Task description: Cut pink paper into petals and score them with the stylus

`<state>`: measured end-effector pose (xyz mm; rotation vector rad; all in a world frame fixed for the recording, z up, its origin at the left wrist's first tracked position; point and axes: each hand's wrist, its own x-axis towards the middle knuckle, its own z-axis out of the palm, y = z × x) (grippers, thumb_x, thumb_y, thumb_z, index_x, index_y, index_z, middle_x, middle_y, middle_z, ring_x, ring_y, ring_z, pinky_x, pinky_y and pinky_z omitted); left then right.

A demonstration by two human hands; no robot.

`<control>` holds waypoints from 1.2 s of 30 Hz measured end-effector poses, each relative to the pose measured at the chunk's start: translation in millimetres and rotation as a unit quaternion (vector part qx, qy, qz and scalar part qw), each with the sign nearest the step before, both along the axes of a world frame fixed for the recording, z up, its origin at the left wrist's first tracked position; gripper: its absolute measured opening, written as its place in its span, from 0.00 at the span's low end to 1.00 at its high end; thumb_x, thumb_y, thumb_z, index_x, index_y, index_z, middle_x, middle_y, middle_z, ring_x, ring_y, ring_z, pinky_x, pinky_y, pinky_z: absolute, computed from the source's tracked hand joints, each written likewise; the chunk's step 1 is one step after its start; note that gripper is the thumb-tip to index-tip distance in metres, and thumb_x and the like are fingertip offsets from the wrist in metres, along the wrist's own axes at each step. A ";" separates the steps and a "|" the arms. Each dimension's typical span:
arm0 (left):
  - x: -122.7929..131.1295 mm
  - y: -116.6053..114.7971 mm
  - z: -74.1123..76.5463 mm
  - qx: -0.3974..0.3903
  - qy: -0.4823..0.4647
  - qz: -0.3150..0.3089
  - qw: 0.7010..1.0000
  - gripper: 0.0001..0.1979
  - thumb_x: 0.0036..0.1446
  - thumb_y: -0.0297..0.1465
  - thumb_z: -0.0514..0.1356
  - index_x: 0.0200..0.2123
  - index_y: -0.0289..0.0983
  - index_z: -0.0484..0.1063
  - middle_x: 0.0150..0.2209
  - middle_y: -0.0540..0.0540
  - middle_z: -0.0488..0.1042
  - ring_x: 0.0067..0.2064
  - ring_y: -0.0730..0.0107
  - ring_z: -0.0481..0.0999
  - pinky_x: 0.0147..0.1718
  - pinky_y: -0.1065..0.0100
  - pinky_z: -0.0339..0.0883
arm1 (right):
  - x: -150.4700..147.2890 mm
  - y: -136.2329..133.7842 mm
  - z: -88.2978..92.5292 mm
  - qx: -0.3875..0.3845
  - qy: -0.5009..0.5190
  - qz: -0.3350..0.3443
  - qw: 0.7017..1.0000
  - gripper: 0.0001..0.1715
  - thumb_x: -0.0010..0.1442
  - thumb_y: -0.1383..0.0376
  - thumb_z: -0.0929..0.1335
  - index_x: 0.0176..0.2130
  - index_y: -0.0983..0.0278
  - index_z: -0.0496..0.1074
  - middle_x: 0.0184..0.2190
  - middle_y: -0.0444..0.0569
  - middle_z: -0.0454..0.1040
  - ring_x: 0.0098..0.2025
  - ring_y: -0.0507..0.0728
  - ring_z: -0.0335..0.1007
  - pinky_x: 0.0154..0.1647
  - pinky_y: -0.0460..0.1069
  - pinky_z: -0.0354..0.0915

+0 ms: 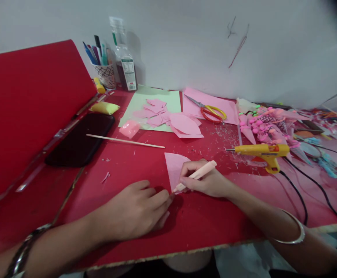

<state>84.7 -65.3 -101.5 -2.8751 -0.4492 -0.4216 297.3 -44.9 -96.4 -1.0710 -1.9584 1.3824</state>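
Note:
My right hand (204,179) is closed around a pale peach marker (198,173), its tip low at the near corner of a pink paper piece (172,166). That paper lies on the red tabletop (145,166), partly covered by my right hand. To the left, my left hand (142,210) rests on the table with fingers bent together, fingertips beside the marker tip and the paper's near corner. Whether those fingertips pinch the paper is too small to tell.
Behind the hands are a thin stick (124,141), pink petal cutouts (185,125), scissors (211,112) and a black phone (80,141). A yellow glue gun (262,151) with black cords lies right, near pink cones (249,133). A bottle (127,69) stands at the wall.

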 end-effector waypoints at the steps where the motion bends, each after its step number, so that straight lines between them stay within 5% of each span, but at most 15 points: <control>1: 0.1 -0.1 -0.6 -0.001 0.000 0.003 1.000 0.10 0.58 0.27 0.47 0.38 0.35 0.68 0.25 0.52 0.69 0.21 0.75 0.66 0.22 0.67 0.56 | 0.1 0.0 -0.1 -0.003 -0.001 0.001 1.000 0.07 0.53 0.66 0.65 0.25 0.67 0.66 0.20 0.42 0.67 0.22 0.47 0.60 0.20 0.41 0.55; 15: 0.5 1.3 -5.7 -0.004 0.032 -0.005 0.999 0.13 0.59 0.25 0.44 0.40 0.33 0.67 0.25 0.50 0.68 0.22 0.74 0.64 0.22 0.67 0.57 | -0.8 0.0 -0.7 0.013 -0.026 0.001 1.000 0.07 0.51 0.69 0.65 0.23 0.67 0.65 0.19 0.42 0.66 0.21 0.46 0.57 0.20 0.41 0.53; 26: 1.1 -0.6 -5.0 -0.046 0.058 0.024 0.997 0.13 0.57 0.25 0.46 0.44 0.32 0.65 0.27 0.48 0.70 0.22 0.71 0.66 0.21 0.66 0.56 | 2.3 4.5 -3.8 0.002 -0.007 -0.072 0.997 0.10 0.51 0.69 0.64 0.21 0.65 0.61 0.16 0.39 0.63 0.19 0.46 0.59 0.18 0.41 0.52; 36: 1.3 -0.4 -3.4 -0.066 0.063 0.029 0.995 0.14 0.56 0.25 0.47 0.43 0.34 0.66 0.27 0.49 0.70 0.22 0.70 0.66 0.21 0.65 0.56 | 6.6 15.0 -13.7 0.073 0.007 -0.134 0.988 0.11 0.55 0.65 0.63 0.23 0.64 0.60 0.18 0.40 0.62 0.21 0.47 0.56 0.20 0.42 0.53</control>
